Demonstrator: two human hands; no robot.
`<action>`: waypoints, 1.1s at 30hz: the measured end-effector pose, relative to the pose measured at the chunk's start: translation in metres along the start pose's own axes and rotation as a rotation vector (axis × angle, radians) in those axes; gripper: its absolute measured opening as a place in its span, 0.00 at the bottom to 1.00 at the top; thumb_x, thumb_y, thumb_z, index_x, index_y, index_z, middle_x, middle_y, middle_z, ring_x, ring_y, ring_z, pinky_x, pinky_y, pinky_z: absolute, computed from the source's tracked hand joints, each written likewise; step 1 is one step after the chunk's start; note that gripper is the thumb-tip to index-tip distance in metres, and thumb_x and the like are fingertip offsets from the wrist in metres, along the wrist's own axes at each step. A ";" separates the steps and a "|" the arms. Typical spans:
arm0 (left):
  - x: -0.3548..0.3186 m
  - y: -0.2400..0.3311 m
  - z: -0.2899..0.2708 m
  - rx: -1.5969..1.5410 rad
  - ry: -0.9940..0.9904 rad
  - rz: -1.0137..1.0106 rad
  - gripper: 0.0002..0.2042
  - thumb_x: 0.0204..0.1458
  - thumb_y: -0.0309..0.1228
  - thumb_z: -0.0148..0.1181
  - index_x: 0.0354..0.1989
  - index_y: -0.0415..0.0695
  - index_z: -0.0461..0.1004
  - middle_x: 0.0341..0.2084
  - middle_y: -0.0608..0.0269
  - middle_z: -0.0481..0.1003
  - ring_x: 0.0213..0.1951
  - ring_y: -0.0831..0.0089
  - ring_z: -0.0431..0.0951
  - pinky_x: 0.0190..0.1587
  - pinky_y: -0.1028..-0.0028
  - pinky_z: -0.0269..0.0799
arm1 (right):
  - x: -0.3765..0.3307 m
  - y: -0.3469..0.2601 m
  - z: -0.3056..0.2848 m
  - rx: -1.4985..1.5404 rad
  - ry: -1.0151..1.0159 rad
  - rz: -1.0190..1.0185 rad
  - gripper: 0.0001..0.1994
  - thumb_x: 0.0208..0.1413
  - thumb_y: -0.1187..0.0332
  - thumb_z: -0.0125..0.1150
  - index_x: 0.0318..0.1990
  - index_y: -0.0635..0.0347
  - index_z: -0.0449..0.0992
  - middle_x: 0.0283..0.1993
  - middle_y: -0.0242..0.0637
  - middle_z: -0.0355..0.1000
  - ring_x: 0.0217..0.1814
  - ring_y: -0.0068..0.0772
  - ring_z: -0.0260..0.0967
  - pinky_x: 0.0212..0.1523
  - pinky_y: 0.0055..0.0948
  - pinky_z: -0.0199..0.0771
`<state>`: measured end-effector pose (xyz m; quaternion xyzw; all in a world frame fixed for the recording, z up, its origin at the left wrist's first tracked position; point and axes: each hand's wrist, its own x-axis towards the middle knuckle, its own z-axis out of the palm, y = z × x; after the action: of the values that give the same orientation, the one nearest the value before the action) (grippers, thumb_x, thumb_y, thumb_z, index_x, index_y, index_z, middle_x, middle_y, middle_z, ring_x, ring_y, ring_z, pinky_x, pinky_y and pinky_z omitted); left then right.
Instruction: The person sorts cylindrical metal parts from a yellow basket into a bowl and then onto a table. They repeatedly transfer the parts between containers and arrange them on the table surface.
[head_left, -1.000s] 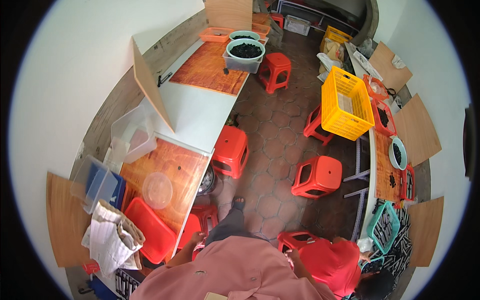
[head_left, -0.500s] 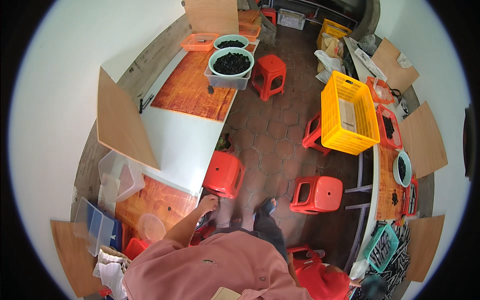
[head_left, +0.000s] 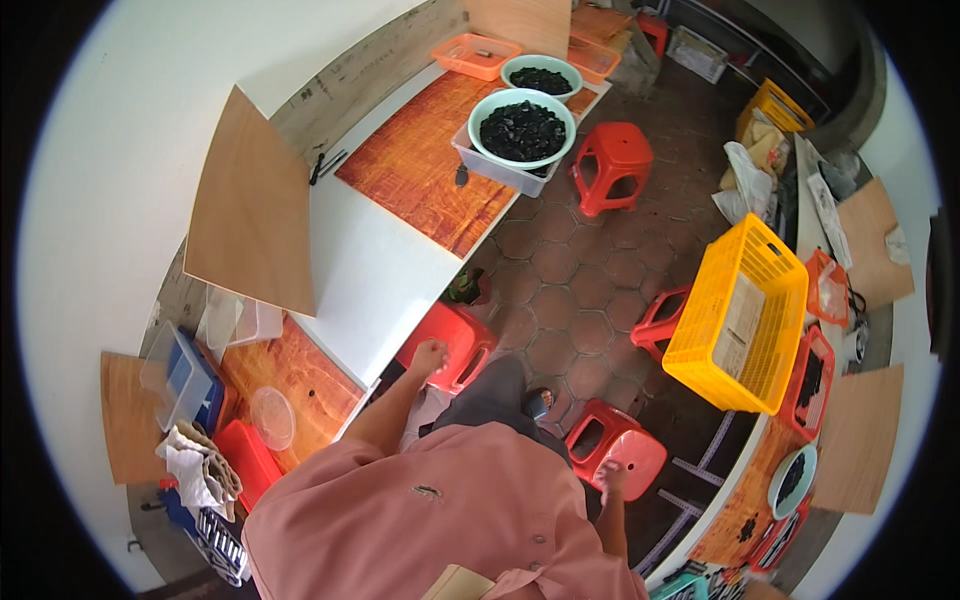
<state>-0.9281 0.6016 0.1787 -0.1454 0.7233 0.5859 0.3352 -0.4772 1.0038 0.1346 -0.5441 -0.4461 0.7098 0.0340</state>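
My left hand (head_left: 431,357) hangs at hip height above a red plastic stool (head_left: 462,335) beside the table. Its fingers are curled in, and nothing shows in them. My right hand (head_left: 612,478) is low on my right, in front of another red stool (head_left: 635,450); whether it touches the seat I cannot tell. Its fingers look loosely apart, holding nothing visible. The white table (head_left: 370,250) on the left bears pale green bowls, the nearer bowl (head_left: 522,92) heaped with small black parts. A yellow crate (head_left: 690,345) stands ahead to the right.
A third red stool (head_left: 618,150) stands farther along the tiled floor (head_left: 590,300). The right-hand bench holds a red basket (head_left: 808,375) and a bowl (head_left: 780,490) of black parts. A wooden board (head_left: 245,220) leans up at the left table; a round clear lid (head_left: 272,418) lies near me.
The view has turned, shifting the tables and stools across the picture. My right hand has come into view by a stool. The red-clothed shape at lower right has left the view.
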 end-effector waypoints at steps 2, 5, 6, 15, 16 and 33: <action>0.029 0.035 0.004 -0.037 0.095 0.085 0.08 0.58 0.25 0.52 0.43 0.38 0.75 0.23 0.62 0.76 0.20 0.75 0.75 0.19 0.75 0.68 | 0.034 -0.058 0.004 -0.123 0.142 -0.040 0.10 0.55 0.76 0.56 0.44 0.60 0.72 0.28 0.31 0.70 0.24 0.22 0.68 0.21 0.19 0.65; 0.073 0.105 0.017 -0.030 0.224 0.164 0.13 0.55 0.25 0.55 0.49 0.38 0.74 0.26 0.57 0.77 0.21 0.73 0.76 0.21 0.73 0.70 | 0.051 -0.124 0.021 -0.228 0.168 -0.135 0.07 0.55 0.75 0.56 0.41 0.61 0.74 0.29 0.32 0.71 0.25 0.24 0.70 0.25 0.24 0.70; 0.096 0.121 0.016 -0.007 0.246 0.191 0.15 0.54 0.26 0.56 0.50 0.38 0.74 0.27 0.55 0.78 0.22 0.72 0.77 0.22 0.72 0.72 | 0.049 -0.140 0.032 -0.221 0.165 -0.133 0.07 0.55 0.75 0.56 0.41 0.61 0.74 0.29 0.32 0.71 0.26 0.25 0.70 0.27 0.24 0.71; 0.305 0.247 0.020 0.420 0.513 0.533 0.25 0.51 0.28 0.60 0.60 0.43 0.67 0.50 0.42 0.73 0.52 0.52 0.74 0.52 0.58 0.70 | 0.067 -0.107 0.081 -0.478 0.072 0.131 0.10 0.53 0.73 0.59 0.42 0.64 0.77 0.28 0.31 0.70 0.28 0.21 0.68 0.29 0.23 0.70; 0.333 0.250 0.008 0.440 0.565 0.554 0.26 0.50 0.28 0.60 0.61 0.44 0.67 0.50 0.42 0.72 0.53 0.51 0.72 0.54 0.58 0.70 | 0.072 -0.111 0.092 -0.494 0.076 0.135 0.10 0.53 0.73 0.59 0.42 0.64 0.77 0.28 0.31 0.70 0.28 0.22 0.68 0.29 0.23 0.70; 0.371 0.253 -0.037 0.606 0.599 0.449 0.10 0.43 0.26 0.62 0.34 0.37 0.71 0.32 0.48 0.72 0.41 0.50 0.73 0.43 0.56 0.68 | 0.102 -0.161 0.152 -0.732 0.279 -0.021 0.06 0.53 0.71 0.60 0.35 0.63 0.78 0.29 0.32 0.73 0.33 0.27 0.71 0.35 0.26 0.72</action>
<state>-1.3642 0.7027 0.1291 -0.0437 0.9397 0.3391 0.0043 -0.7115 1.0641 0.1681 -0.6069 -0.6664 0.4226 -0.0949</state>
